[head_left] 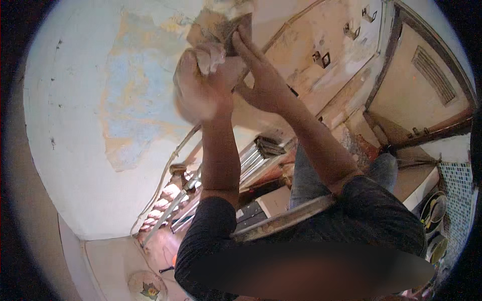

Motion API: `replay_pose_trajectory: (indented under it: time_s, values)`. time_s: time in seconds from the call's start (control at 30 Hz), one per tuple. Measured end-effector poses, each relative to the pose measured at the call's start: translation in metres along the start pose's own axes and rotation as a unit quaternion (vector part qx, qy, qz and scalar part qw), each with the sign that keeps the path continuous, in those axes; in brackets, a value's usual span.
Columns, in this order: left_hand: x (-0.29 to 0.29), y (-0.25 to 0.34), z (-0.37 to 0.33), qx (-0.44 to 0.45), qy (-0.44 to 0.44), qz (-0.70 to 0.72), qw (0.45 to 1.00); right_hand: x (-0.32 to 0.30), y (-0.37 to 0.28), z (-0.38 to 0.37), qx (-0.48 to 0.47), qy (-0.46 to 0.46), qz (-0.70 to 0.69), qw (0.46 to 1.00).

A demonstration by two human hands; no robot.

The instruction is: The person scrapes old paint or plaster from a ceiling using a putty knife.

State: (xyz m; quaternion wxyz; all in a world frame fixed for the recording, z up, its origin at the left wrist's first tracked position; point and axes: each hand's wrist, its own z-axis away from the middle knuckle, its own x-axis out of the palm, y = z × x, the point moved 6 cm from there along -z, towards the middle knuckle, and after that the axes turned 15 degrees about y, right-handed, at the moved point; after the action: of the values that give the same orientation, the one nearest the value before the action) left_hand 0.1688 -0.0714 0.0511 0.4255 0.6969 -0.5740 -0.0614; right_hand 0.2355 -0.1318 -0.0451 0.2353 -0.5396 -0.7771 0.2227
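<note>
Both arms reach up toward a wall with a worn patch. My left hand [198, 93], slightly blurred, is closed around a crumpled whitish piece [210, 57]; whether it is cloth or paper I cannot tell. Close beside it on the right, my right hand [261, 83] has its fingers stretched along a dark flat sheet [243, 25] and its thumb lower, near my left wrist. A grey-brown flat area [207, 27] adjoins that sheet, above my left hand. How the sheet is gripped behind the fingers is hidden.
Pale blue and tan patches [133, 95] show on the white wall [70, 150]. Metal fittings [321, 59] stick out at upper right, near a brown door [427, 75]. Below are a cable [170, 160], metal bars [253, 163] and pans [434, 213] by blue mosaic tiles [457, 185].
</note>
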Motion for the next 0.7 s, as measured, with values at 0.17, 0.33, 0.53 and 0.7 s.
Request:
replay_pose_trajectory:
  time_s: [0.17,0.33,0.53,0.7]
  values:
    - [0.0,-0.009,-0.013,0.001,0.065,-0.045,0.997,0.002,0.002,-0.002,0.028,-0.005,0.042,0.999]
    - [0.006,-0.012,-0.01,-0.002,0.007,0.018,1.0,-0.007,0.003,-0.001,0.008,0.023,0.042,0.999]
    - [-0.011,-0.018,-0.019,-0.016,-0.005,0.011,1.0,-0.003,0.014,-0.009,0.028,0.015,0.028,0.999]
    - [-0.009,-0.018,-0.02,-0.019,-0.022,0.012,1.0,0.001,0.01,-0.014,-0.003,0.015,0.047,0.999]
